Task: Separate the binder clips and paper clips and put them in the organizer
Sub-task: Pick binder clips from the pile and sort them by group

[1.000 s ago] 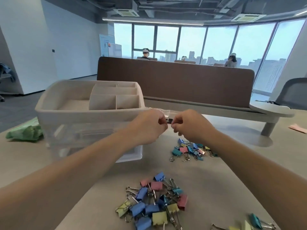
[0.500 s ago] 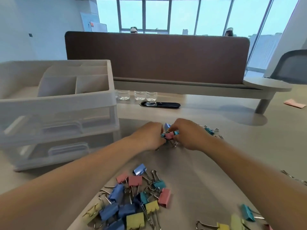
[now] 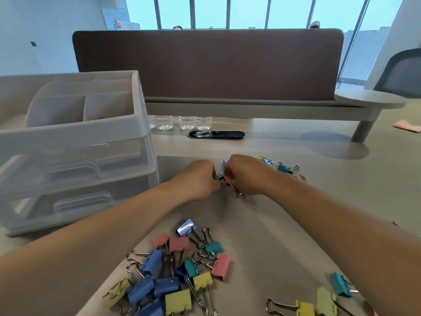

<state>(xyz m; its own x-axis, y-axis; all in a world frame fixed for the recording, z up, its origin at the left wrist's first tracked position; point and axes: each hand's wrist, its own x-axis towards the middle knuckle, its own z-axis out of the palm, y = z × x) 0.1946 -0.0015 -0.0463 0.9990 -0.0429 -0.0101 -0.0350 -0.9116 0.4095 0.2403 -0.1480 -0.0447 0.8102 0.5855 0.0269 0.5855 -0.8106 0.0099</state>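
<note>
One organizer (image 3: pixel 75 142), two hands, four clear cups (image 3: pixel 180 122)

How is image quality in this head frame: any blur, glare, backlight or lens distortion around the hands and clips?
Head view: windows blown out, backlit; wide-angle bending at the organizer and forearms; left hand and right hand slightly soft, the small clips between them hard to resolve; near binder clips fairly sharp.
</note>
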